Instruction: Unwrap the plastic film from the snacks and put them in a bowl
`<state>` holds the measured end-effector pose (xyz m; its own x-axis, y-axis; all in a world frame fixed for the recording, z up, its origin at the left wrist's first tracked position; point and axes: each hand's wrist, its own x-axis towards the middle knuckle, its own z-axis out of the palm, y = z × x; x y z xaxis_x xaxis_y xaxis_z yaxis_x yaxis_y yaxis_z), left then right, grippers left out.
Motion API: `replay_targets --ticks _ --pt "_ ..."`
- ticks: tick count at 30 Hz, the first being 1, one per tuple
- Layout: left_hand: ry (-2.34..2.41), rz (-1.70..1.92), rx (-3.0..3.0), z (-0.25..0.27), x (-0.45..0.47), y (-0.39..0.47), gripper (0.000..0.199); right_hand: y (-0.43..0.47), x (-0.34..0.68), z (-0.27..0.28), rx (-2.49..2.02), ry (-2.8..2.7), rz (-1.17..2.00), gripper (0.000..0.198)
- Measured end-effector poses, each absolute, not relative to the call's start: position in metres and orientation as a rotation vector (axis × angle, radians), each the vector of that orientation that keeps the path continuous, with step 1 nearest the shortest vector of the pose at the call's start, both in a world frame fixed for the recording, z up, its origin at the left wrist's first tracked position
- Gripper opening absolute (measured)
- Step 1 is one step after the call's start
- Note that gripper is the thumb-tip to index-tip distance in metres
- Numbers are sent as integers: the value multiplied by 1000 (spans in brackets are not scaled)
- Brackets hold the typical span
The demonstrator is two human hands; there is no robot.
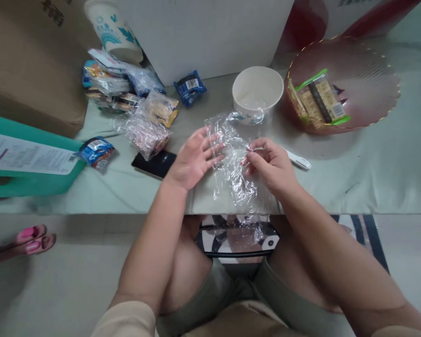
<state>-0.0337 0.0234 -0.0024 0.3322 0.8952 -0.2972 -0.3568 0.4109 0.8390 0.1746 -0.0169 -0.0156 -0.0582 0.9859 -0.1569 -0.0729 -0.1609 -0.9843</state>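
Note:
A crumpled clear plastic bag (243, 185) hangs between my hands, its lower end dangling past the table edge. My right hand (266, 164) pinches the bag between thumb and fingers. My left hand (198, 157) is open, fingers spread against the bag's left side. Behind the bag stands a white paper bowl (257, 86), with some clear plastic showing inside it. A white-handled tool (298, 159) lies by my right hand, partly hidden by it. Under my left wrist lies a black phone (156, 164), partly covered.
Several wrapped snacks (147, 135) are heaped at the left, with a paper cup (114, 32) behind. Blue packets (190, 88) lie nearby. A pink glass bowl (368, 93) holds packaged crackers (321, 100). A teal bag (56, 182) and cardboard box (31, 70) stand left. Someone's feet (35, 238) show on the floor.

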Motion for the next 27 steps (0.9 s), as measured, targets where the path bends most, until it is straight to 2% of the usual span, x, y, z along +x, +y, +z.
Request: replay_targets --ticks 5,9,14,18,22,24,27 --pt "743 729 627 -3 -9 19 61 -15 174 -20 -1196 -1078 1302 18" --pt "823 664 639 -4 -7 20 56 -14 176 -21 -1178 -1107 1245 16" --pt "872 781 772 -3 -7 19 37 -14 176 -24 -1193 -1118 1130 14" --pt "798 902 762 -2 -8 19 40 -15 178 -27 -1258 -1115 1046 17" --pt "764 651 771 -4 -7 17 44 -16 183 -27 -1301 -1161 978 22" --pt "815 527 872 -7 -5 16 37 -17 186 -25 -1309 -1201 883 28" --pt "890 637 1020 -10 -2 16 23 -18 188 -22 -1288 -1273 766 29"
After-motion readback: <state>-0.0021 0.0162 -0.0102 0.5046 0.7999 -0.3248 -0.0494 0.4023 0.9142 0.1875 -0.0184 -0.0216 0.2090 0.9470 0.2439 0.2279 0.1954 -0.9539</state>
